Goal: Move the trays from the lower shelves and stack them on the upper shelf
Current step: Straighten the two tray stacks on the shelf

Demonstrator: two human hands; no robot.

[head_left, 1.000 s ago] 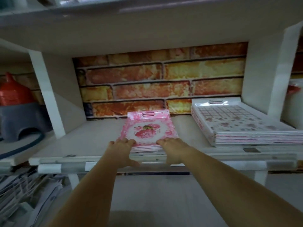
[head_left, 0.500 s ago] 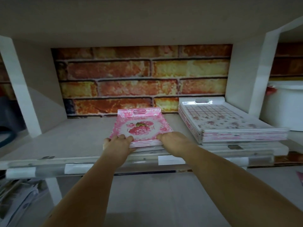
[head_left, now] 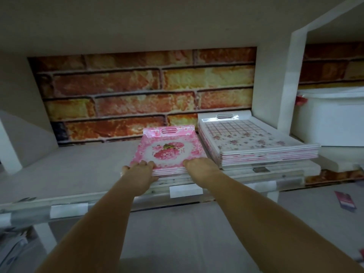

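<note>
Since the earlier frame the stack of pink rose-printed plastic trays (head_left: 167,154) had slid right, near the white floral stack (head_left: 256,146), and I kept left hand (head_left: 139,171) and right hand (head_left: 199,164) clamped on its near edge, pushing level along the shelf (head_left: 78,170).

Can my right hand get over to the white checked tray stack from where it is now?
Probably yes. The right hand rests on the near edge of the pink tray stack, and the white checked tray stack sits right beside it with nothing between; the hand would have to let go first.
</note>
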